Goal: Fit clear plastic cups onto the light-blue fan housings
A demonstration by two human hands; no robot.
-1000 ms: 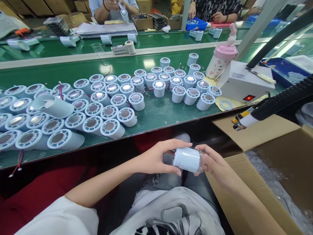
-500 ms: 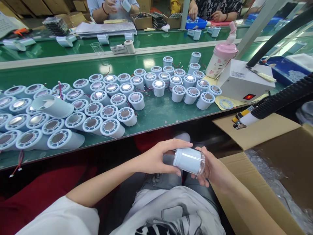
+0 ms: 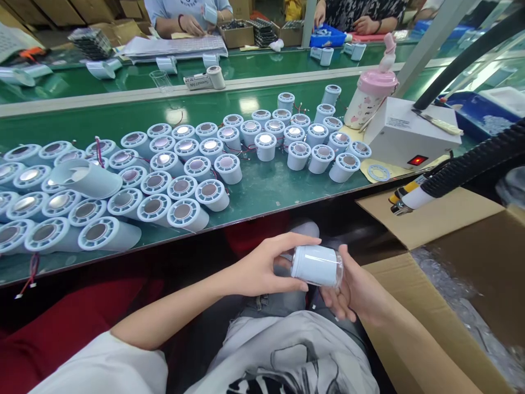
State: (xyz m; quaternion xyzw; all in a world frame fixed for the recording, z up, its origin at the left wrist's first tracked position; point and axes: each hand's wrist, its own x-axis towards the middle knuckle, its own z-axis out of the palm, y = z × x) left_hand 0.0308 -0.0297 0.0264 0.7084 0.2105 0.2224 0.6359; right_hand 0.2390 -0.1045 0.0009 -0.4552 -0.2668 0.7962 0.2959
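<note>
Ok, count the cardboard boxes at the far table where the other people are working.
2. One open box sits in front of the person in the light shirt; another sits just right of it, beside the stacked black trays. More may be hidden.

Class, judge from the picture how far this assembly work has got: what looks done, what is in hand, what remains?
Done cannot be told for sure: many pale blue cylindrical plastic housings already stand or lie grouped on the green bench. In hand: the left hand and right hand hold one pale blue cylinder in clear wrap over the lap. Left: apparently the rest, beside an open cardboard box.
</note>
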